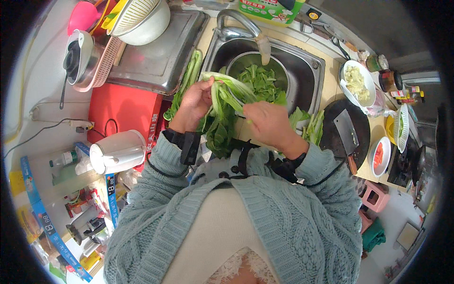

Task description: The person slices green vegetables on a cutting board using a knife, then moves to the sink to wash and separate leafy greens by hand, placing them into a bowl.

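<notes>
My left hand (197, 103) grips pale green stalks of a leafy vegetable (230, 87) near their base. Dark leaves (220, 135) of the bunch hang down in front of the sink. My right hand (268, 119) is closed around part of the same greens, its fingertips partly hidden. Torn green leaves (260, 83) lie in a round metal basin (288, 76) inside the stainless steel sink (312, 53). More long stalks (193, 67) rest on the counter to the left of the sink. Others (314, 129) lie to its right.
The faucet (241, 23) arches over the basin. A cleaver (345, 129) lies on a round dark cutting board (326, 113) at right. Nearby are a bowl of chopped pale vegetable (358, 85) and a bowl of red pieces (379, 156). An electric kettle (118, 151) stands at left.
</notes>
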Available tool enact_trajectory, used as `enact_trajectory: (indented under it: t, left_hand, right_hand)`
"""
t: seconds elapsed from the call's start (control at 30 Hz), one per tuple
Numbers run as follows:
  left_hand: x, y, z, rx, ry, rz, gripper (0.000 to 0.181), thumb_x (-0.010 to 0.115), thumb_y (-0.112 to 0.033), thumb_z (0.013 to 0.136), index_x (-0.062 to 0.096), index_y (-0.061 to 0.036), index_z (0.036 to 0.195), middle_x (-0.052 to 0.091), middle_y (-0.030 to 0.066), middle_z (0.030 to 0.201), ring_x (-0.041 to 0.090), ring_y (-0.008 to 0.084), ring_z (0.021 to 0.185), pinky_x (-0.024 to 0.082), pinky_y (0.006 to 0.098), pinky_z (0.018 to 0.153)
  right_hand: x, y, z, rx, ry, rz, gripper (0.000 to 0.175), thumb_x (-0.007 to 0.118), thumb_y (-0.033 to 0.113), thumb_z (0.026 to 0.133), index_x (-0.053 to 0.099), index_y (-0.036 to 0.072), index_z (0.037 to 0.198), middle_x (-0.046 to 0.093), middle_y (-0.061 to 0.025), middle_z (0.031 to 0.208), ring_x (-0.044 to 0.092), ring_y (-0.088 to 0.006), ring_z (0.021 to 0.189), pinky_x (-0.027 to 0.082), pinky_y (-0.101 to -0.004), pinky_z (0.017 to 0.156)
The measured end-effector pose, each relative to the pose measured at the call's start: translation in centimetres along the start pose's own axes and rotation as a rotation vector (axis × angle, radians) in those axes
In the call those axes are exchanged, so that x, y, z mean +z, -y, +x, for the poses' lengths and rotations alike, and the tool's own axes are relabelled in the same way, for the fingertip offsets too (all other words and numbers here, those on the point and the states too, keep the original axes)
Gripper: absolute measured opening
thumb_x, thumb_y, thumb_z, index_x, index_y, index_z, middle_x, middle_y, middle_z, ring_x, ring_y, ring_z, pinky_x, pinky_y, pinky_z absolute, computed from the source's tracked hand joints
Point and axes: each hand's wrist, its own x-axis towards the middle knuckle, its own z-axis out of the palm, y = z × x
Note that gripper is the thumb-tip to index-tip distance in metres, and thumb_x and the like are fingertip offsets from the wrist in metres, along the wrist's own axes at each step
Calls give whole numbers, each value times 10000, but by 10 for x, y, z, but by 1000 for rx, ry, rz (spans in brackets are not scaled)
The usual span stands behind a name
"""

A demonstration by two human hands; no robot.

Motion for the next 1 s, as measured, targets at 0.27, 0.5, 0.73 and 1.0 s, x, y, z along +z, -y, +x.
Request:
enact_trajectory:
  t: [0.27, 0.5, 0.73, 1.0]
  left_hand:
    - [9, -7, 0, -45, -182, -68, 279, 562, -218, 890, 573, 5, 1057, 648, 96, 937, 607, 222, 849, 456, 344, 825]
    - [38, 7, -19, 203, -49, 170, 158, 522, -177, 919, 542, -52, 1013, 656, 68, 933, 602, 120, 797, 463, 273, 732]
    - [48, 13, -32, 213, -154, 262, 137, 540, -180, 907, 528, -93, 1012, 642, 31, 924, 586, 104, 805, 443, 265, 736]
    - [20, 25, -29, 30, -69, 102, 186, 545, -188, 901, 576, -38, 1006, 640, 54, 925, 604, 152, 807, 468, 292, 742]
  right_hand:
    - [-39, 25, 5, -383, -193, 54, 138, 588, 115, 738, 570, 61, 863, 568, -86, 673, 565, -258, 570, 437, -346, 496]
    - [11, -10, 19, 717, 226, 466, 265, 605, 273, 838, 596, 8, 845, 591, -221, 753, 597, -367, 711, 455, -428, 636]
    - [28, -11, 13, 477, 193, 269, 260, 631, 273, 783, 613, 41, 900, 592, -154, 842, 598, -344, 753, 473, -428, 651]
    - [29, 5, 10, 276, 299, 33, 144, 600, 221, 759, 606, 101, 840, 587, -76, 809, 595, -302, 719, 472, -428, 583]
